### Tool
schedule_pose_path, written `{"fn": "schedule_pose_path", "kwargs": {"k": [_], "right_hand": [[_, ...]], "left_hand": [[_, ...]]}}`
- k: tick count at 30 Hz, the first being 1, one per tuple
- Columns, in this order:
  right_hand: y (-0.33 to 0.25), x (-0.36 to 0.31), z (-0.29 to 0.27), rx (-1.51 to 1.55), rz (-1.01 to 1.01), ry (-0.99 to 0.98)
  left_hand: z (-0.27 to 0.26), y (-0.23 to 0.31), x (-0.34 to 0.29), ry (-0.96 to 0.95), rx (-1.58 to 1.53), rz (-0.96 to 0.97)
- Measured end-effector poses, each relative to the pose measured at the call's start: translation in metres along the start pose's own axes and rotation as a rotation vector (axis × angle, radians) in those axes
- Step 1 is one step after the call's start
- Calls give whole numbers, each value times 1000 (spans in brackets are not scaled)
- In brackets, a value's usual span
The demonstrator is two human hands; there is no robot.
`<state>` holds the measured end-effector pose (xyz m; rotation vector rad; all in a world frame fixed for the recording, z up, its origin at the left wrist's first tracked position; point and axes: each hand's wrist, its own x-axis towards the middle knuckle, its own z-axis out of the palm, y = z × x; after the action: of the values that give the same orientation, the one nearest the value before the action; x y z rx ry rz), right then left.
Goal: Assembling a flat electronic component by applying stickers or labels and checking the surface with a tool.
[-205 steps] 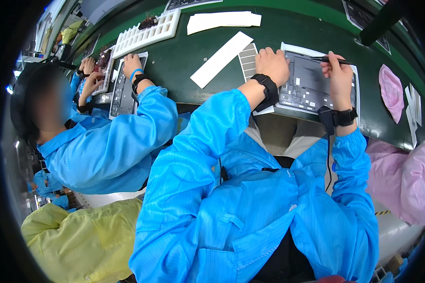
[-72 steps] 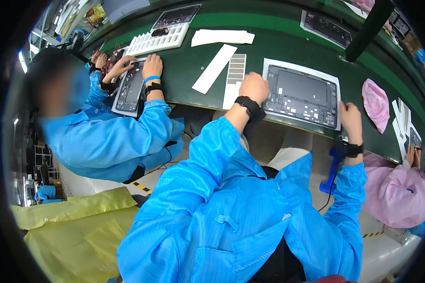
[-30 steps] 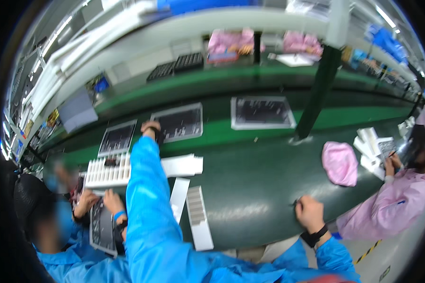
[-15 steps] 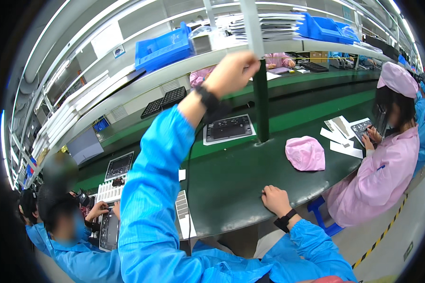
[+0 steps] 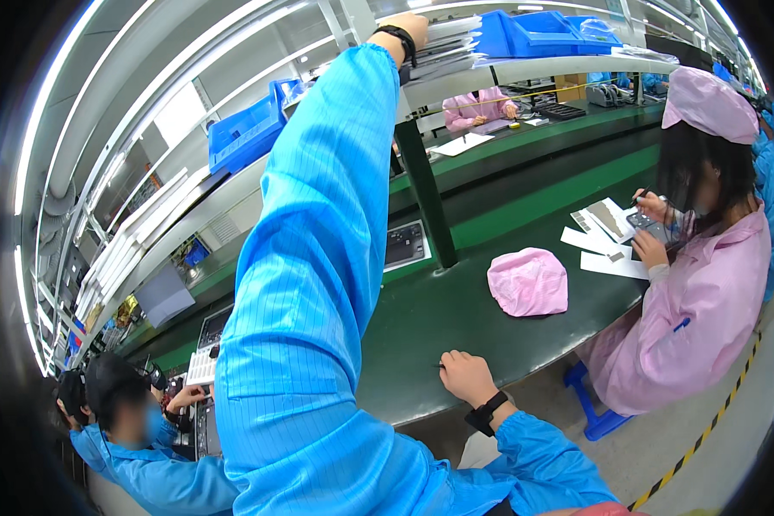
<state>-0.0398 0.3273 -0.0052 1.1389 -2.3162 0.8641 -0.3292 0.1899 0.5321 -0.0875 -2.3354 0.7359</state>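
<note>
My left arm in a blue sleeve reaches up to the overhead shelf, and my left hand (image 5: 407,31) is beside the stack of papers (image 5: 451,43). Its fingers are mostly hidden, so whether it grips anything does not show. Near the front edge of the green table (image 5: 507,344) rests my right hand (image 5: 467,378), its fingers curled. A thin dark tip (image 5: 438,365) sticks out from those fingers; its kind cannot be made out. A pink cloth cap (image 5: 529,282) lies on the table beyond my right hand.
A green post (image 5: 426,193) rises from the table. Blue bins (image 5: 248,129) stand on the shelf. At right, a person in pink (image 5: 684,318) handles a dark device near white strips (image 5: 612,265). At left, a person in blue (image 5: 146,456) works. A dark panel (image 5: 404,245) lies behind my arm.
My left hand has risen from beside the post to the shelf's paper stack. My right hand has stayed near the table edge; a thin dark tip now shows at its fingers. The view has shifted.
</note>
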Motion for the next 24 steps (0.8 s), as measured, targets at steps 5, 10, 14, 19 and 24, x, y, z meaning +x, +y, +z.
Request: {"fn": "schedule_pose_path", "kwargs": {"k": [5, 10, 14, 19, 24], "right_hand": [[3, 2, 0, -8, -7, -17], [5, 4, 1, -19, -35, 11], [7, 5, -1, -4, -28, 2], [16, 19, -34, 299, 162, 103], [49, 128, -177, 637, 210, 284]], "left_hand": [[-4, 9, -18, -12, 36, 19], [17, -17, 2, 32, 55, 171], [29, -17, 13, -20, 40, 161], [34, -1, 0, 324, -14, 43], [16, -6, -12, 301, 11, 59]]}}
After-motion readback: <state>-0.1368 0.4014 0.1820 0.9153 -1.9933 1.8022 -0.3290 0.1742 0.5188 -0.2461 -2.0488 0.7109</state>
